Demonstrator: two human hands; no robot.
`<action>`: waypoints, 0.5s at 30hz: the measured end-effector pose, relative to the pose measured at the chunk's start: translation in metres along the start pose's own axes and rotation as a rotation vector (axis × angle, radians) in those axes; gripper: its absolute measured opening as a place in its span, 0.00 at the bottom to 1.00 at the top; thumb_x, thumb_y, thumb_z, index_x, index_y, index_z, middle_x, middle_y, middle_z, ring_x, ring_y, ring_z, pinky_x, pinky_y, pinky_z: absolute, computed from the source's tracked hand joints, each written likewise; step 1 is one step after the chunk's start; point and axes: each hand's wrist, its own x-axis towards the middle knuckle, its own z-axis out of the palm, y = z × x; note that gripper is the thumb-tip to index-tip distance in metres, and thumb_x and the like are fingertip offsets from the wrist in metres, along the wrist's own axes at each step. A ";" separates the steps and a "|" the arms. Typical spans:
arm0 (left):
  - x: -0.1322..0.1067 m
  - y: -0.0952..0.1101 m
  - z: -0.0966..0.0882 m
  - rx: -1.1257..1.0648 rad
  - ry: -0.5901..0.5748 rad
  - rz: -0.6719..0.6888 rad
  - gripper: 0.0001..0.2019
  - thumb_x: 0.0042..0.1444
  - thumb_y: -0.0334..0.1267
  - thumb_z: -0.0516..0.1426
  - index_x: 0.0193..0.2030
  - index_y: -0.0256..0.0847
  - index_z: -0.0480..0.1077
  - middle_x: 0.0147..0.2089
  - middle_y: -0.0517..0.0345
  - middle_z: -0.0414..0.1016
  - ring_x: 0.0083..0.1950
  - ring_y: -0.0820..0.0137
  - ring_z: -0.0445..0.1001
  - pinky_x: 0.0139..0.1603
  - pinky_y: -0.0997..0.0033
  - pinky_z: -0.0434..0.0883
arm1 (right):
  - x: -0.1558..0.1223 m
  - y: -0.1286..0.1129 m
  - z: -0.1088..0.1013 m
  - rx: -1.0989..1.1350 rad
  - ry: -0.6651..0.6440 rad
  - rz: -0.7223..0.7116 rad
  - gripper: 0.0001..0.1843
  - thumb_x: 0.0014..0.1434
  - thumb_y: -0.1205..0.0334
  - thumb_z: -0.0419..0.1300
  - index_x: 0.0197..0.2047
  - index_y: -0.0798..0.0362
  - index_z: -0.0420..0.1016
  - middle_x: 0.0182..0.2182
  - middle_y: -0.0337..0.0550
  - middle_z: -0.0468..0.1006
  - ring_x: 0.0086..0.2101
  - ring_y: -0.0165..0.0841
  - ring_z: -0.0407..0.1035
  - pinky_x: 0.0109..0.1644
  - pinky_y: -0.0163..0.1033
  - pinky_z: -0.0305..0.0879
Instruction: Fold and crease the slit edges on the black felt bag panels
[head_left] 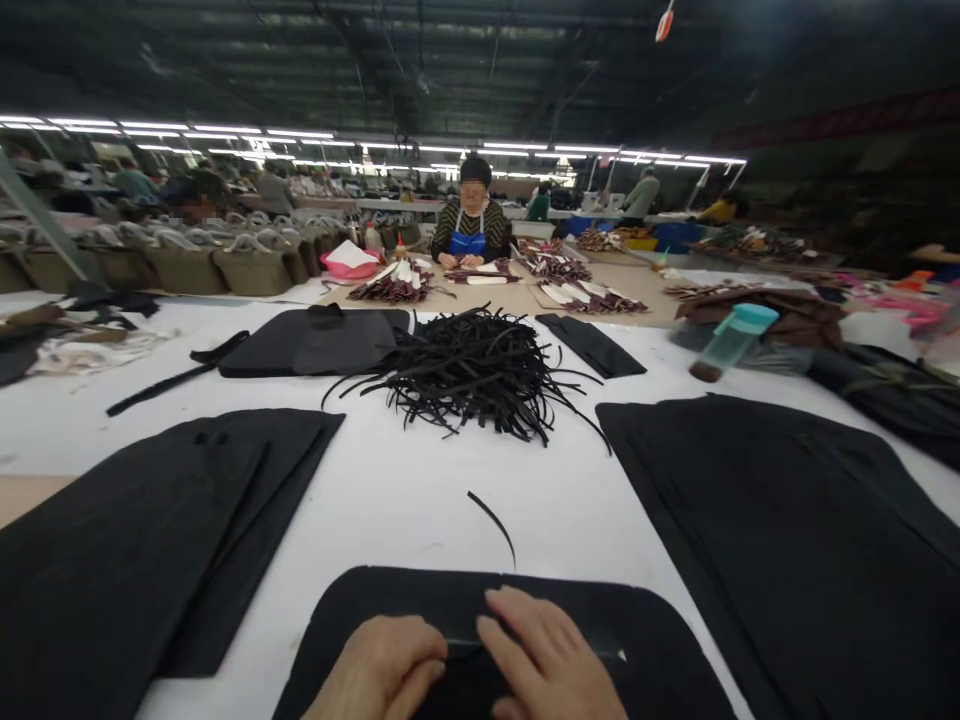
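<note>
A black panel (420,592) with rounded corners lies flat at the near edge of the table, under both hands. My left hand (384,665) is over its middle, with thumb and fingers pressed together; what they pinch is too dark to make out. Beside it, my right hand (551,655) rests on the panel with its fingers stretched and a little apart, holding nothing. A thin pale line runs between the hands, and a small white mark shows to the right. One loose black strip (495,525) curves on the white tabletop just beyond the panel.
Beyond is a heap of black strips (480,375). Black sheets lie stacked at left (150,530) and right (795,530). Farther back are another black panel (300,340), a teal-lidded bottle (731,342) and a person (471,225) in a blue apron working across the table.
</note>
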 end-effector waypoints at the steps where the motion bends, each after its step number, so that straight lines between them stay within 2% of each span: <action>1: -0.004 0.002 0.004 -0.015 -0.019 0.026 0.12 0.58 0.34 0.47 0.32 0.43 0.70 0.31 0.62 0.73 0.33 0.71 0.70 0.34 0.75 0.61 | 0.004 -0.003 0.005 0.043 -0.002 -0.050 0.11 0.60 0.55 0.57 0.44 0.49 0.70 0.37 0.39 0.77 0.38 0.34 0.70 0.44 0.37 0.66; 2: -0.007 0.003 0.006 -0.027 -0.028 0.050 0.12 0.58 0.33 0.46 0.31 0.43 0.70 0.30 0.62 0.73 0.32 0.71 0.70 0.33 0.74 0.61 | 0.007 -0.005 0.009 0.103 -0.001 -0.072 0.07 0.61 0.58 0.55 0.38 0.50 0.70 0.30 0.37 0.76 0.32 0.31 0.69 0.41 0.36 0.65; 4: -0.012 0.003 0.006 -0.070 -0.010 0.070 0.12 0.58 0.35 0.46 0.32 0.43 0.70 0.30 0.62 0.73 0.32 0.71 0.70 0.33 0.75 0.61 | 0.004 -0.008 0.006 0.231 -0.026 0.007 0.13 0.65 0.62 0.47 0.30 0.51 0.67 0.21 0.34 0.70 0.23 0.29 0.64 0.33 0.35 0.62; 5: -0.015 0.002 0.003 -0.102 0.018 0.051 0.12 0.59 0.36 0.47 0.32 0.44 0.70 0.30 0.62 0.72 0.32 0.71 0.70 0.33 0.75 0.61 | 0.000 -0.007 0.001 0.286 -0.046 0.083 0.17 0.67 0.63 0.43 0.29 0.50 0.66 0.20 0.34 0.68 0.22 0.29 0.63 0.31 0.35 0.60; 7: -0.019 0.000 -0.005 -0.182 0.056 -0.046 0.12 0.59 0.39 0.47 0.31 0.43 0.70 0.29 0.63 0.71 0.32 0.71 0.69 0.34 0.75 0.61 | -0.012 0.001 -0.015 0.359 -0.125 0.257 0.19 0.68 0.62 0.40 0.31 0.50 0.67 0.24 0.35 0.69 0.25 0.30 0.64 0.31 0.35 0.59; 12: -0.019 -0.009 -0.018 -0.435 0.064 -0.364 0.12 0.55 0.44 0.51 0.28 0.40 0.69 0.22 0.66 0.60 0.25 0.73 0.59 0.26 0.75 0.56 | -0.038 0.039 -0.056 0.472 -0.352 0.609 0.14 0.67 0.57 0.45 0.34 0.48 0.69 0.29 0.34 0.71 0.30 0.29 0.67 0.35 0.33 0.60; 15: -0.013 -0.015 -0.015 -0.513 0.088 -0.395 0.14 0.55 0.47 0.51 0.29 0.39 0.68 0.22 0.65 0.61 0.23 0.74 0.59 0.23 0.75 0.55 | -0.046 0.055 -0.065 0.492 -0.424 0.794 0.15 0.67 0.54 0.46 0.34 0.48 0.69 0.29 0.34 0.71 0.31 0.30 0.66 0.36 0.33 0.60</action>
